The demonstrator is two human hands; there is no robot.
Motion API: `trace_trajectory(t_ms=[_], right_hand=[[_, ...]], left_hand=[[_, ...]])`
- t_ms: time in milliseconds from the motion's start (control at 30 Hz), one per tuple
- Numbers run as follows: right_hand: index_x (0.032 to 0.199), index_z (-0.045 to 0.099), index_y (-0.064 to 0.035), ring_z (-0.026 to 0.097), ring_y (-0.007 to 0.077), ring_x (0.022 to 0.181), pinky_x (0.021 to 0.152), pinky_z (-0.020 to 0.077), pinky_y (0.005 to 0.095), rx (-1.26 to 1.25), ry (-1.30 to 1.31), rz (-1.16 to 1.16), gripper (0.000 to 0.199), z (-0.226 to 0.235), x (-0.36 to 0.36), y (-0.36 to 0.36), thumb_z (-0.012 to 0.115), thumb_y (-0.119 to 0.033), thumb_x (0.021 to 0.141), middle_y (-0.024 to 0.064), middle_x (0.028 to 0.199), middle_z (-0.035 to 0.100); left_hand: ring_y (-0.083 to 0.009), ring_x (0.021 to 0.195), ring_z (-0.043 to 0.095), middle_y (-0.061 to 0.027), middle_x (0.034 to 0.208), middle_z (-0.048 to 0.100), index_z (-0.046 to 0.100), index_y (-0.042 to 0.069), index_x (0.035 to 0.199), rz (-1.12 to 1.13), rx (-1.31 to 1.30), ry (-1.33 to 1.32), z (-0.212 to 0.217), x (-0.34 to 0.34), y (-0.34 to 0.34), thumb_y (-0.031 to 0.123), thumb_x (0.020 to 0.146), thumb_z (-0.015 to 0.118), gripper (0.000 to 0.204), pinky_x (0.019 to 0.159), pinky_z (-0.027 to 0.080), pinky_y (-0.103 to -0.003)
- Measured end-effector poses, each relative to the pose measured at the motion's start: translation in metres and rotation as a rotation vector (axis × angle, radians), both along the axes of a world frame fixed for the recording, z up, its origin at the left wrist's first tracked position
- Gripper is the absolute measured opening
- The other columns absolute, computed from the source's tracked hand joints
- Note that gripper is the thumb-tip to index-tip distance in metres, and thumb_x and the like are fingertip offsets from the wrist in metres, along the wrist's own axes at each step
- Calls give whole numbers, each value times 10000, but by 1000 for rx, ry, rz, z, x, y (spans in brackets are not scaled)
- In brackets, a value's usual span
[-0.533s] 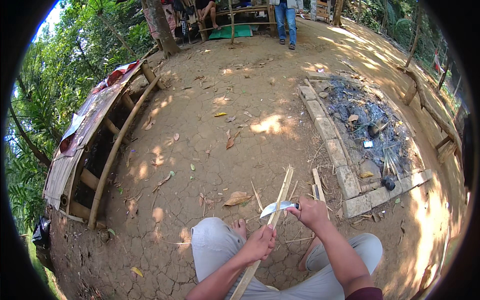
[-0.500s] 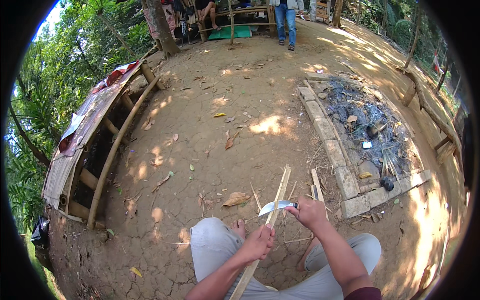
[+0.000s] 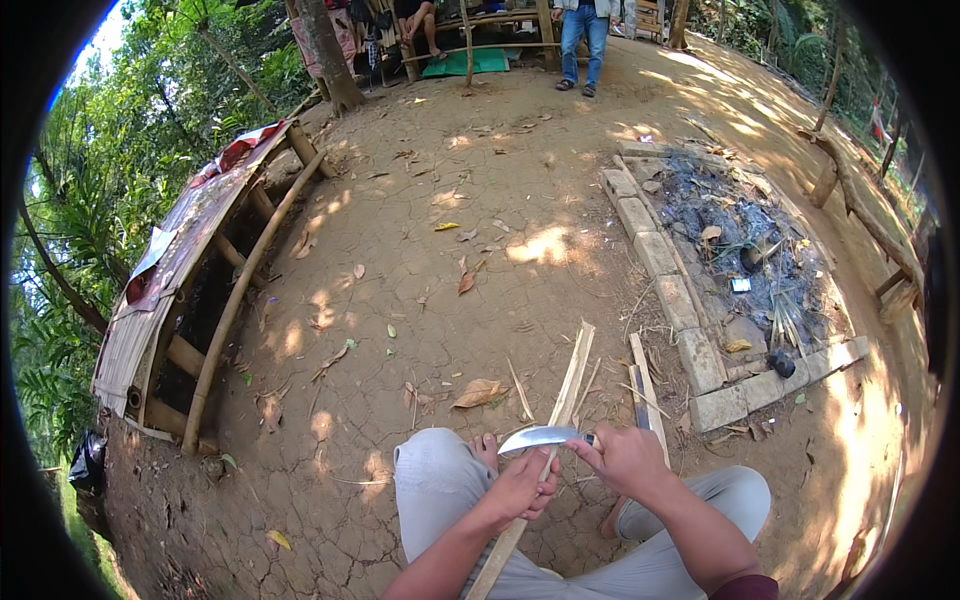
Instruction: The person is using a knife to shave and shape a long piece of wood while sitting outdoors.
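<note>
A long pale strip of split bamboo [image 3: 570, 385] runs from between my legs out over the ground. My left hand [image 3: 520, 487] is closed around it just below a knife. The curved, shiny knife [image 3: 540, 436] lies across the strip, its tip pointing left and its blade close to my left fingers. My right hand [image 3: 622, 458] is wrapped around the knife's dark handle, with the thumb against the back of the blade. Another split bamboo piece [image 3: 648, 395] lies on the ground beyond my right hand, with a dark long object beside it.
A block-edged ash pit [image 3: 735, 240] holding charred scraps lies at the right. On the left stands a low bamboo bench [image 3: 200, 270]. Dry leaves [image 3: 480, 393] and thin slivers dot the cracked earth. A person in jeans [image 3: 581, 45] stands at the back; another sits nearby.
The knife has moved down the bamboo strip toward my left hand. The person in jeans has shifted, feet now side by side. The whole view has moved slightly.
</note>
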State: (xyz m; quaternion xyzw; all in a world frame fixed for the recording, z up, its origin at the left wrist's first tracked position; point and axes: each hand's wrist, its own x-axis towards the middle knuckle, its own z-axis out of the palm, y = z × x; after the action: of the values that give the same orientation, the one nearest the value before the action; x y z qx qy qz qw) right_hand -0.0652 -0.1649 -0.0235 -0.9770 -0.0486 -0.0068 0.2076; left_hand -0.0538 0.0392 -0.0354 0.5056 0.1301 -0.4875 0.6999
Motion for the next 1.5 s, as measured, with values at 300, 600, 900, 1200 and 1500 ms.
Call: trace_trajectory(t_ms=[300,600,900,1200,1500], right_hand=[[643,627,-37,634,372,524,492,491,473,-59,-33,-172,696,-25,35,-46,472,-651,931,188,533,593],[660,608,26,645,448,673,628,498,515,28,-42,-655,747,-46,76,-125,416,-624,976,255,624,605],[738,611,14,617,417,664,629,473,483,301,115,-368,711,3,35,-56,450,-644,954,228,673,617],[804,663,-6,633,152,624,564,470,341,779,159,-263,434,10,-8,33,692,-428,901,69,655,642],[845,691,-11,552,99,506,466,438,293,1063,62,-172,288,0,10,69,631,-280,929,24,661,619]], left_hand=[[-50,486,253,44,680,352,428,132,1003,-107,87,-72,-17,-12,-9,427,1071,309,325,432,209,-228],[-54,472,260,36,668,353,440,111,990,-221,197,-435,-38,-33,-10,386,1073,298,320,410,233,-228],[-54,433,265,33,669,354,470,68,1079,-52,-43,-104,-14,-8,-11,454,1068,288,427,375,244,-236],[-75,507,378,6,718,429,479,22,1159,101,-52,-280,9,-24,-2,385,1072,353,394,433,336,-230],[-366,1118,616,-243,1191,594,464,-27,1287,192,-184,-420,26,-60,56,359,1074,316,466,868,544,-414]])
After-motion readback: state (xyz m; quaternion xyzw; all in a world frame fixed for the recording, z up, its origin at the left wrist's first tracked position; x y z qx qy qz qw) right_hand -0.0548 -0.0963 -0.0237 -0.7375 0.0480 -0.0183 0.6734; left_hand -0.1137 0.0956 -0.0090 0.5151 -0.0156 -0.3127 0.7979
